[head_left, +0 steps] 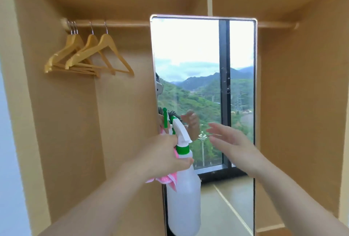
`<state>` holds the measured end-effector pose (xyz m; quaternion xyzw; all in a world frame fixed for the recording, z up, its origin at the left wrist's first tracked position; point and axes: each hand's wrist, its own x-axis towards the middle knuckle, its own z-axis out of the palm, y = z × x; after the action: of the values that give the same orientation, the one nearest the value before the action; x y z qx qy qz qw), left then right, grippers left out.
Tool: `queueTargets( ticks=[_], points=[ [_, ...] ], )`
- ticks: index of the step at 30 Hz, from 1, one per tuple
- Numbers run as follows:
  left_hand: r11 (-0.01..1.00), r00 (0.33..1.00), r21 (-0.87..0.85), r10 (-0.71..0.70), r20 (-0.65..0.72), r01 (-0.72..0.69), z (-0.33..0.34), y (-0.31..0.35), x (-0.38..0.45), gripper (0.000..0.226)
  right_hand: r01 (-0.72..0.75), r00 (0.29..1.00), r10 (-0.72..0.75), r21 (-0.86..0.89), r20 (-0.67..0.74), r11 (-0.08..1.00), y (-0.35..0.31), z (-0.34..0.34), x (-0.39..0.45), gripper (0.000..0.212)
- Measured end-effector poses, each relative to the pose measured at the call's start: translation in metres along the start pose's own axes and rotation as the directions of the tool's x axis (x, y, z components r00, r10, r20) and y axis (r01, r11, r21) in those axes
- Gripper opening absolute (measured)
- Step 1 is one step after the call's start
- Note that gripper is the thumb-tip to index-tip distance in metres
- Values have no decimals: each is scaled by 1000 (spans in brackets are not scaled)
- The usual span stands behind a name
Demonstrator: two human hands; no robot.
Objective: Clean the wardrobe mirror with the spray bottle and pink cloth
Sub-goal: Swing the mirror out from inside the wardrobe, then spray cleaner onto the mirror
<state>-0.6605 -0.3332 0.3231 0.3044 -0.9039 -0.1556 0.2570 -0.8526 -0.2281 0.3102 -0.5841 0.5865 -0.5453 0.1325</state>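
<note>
Nearest the camera, the left hand (pixel 166 155) is closed round the neck of the spray bottle (pixel 184 194), fingers by the white trigger head, with the pink cloth (pixel 167 178) bunched under the same palm and hanging beside the bottle. The nozzle points up and toward the glass. The right hand (pixel 233 144) is empty, fingers spread and loosely extended, raised just in front of the wardrobe mirror (pixel 188 50); whether it touches the glass cannot be told.

Spots or droplets show on the mirror at upper right, over the reflected window frame. Beyond, wooden hangers (pixel 88 56) hang on the rail (pixel 124 23) at left.

Judgement: the spraying step is in hand or just finishing. The next move calls for the free hand to take the cloth from under the bottle and wipe.
</note>
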Motion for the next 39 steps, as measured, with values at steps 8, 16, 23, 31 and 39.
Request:
queueTargets(
  ticks=[8, 16, 23, 31, 39],
  points=[
    [993, 995, -94, 74, 64, -68, -15, 8, 2, 30, 185, 966, -223, 252, 129, 950, -35, 66, 7, 30],
    [981, 985, -111, 163, 51, -156, -34, 7, 9, 23, 264, 964, -259, 104, -66, 959, -61, 69, 20, 20],
    [999, 998, -21, 35, -46, -36, -77, -20, 26, 19, 124, 957, -112, 29, -269, 992, -98, 24, 45, 34],
    [1000, 989, 8, 9, -147, -8, -93, -12, 33, 10, 144, 934, -153, -52, -322, 988, -128, 10, 43, 60],
    [999, 983, -37, -8, -184, 1, -89, -11, 35, 9, -7, 945, -6, -38, -328, 999, -116, -5, 42, 16]
  ],
)
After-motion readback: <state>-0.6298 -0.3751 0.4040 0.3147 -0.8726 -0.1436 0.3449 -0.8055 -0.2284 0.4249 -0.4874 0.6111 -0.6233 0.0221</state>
